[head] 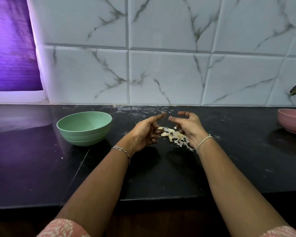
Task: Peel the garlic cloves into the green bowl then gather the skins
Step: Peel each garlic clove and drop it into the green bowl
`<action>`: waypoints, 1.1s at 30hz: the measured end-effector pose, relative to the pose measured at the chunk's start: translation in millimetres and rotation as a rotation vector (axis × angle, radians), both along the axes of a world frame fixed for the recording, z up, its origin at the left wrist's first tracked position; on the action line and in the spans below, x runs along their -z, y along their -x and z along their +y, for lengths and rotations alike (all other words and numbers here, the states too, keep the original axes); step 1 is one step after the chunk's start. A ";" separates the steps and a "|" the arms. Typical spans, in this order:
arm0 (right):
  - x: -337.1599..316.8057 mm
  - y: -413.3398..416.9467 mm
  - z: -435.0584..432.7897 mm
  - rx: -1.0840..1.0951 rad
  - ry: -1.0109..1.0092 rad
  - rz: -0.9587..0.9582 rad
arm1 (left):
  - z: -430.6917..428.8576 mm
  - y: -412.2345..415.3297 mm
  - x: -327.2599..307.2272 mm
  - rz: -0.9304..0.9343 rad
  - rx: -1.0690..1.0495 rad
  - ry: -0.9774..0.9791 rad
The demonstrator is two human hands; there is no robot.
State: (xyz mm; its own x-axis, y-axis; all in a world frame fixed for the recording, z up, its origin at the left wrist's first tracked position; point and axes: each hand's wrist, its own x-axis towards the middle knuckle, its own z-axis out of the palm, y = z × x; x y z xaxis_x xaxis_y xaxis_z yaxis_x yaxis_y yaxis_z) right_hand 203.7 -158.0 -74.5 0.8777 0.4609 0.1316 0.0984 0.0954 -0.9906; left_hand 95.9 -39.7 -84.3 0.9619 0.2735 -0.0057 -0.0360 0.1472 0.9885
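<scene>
Home kitchen: black stone counter (161,177), marble-look tiled wall (161,65), green bowl (84,128), garlic skins (176,136).

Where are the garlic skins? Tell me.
In the head view, the garlic skins lie heaped on the black counter between the left hand, holding a garlic clove, and the right hand, right of the green bowl.

Hidden and cut off
Pink bowl (292,123) cropped by right edge; skins (175,136) partly behind right hand (190,129); pale bit (160,128) held in left hand (145,132) too small to identify.
</scene>
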 end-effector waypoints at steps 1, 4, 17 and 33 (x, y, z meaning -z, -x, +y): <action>0.3 -1.1 0.0 0.010 -0.005 0.002 | 0.2 -0.3 0.1 0.000 -0.004 0.006; 0.0 -1.4 -1.0 0.000 -0.047 0.017 | 0.5 -1.0 0.9 0.010 -0.018 0.014; 6.4 2.6 7.0 -0.097 0.037 0.012 | -3.7 3.1 -1.6 0.012 0.047 -0.002; 15.9 -5.3 2.9 0.250 0.668 -0.747 | 3.2 -2.8 1.7 -0.037 -0.349 -0.026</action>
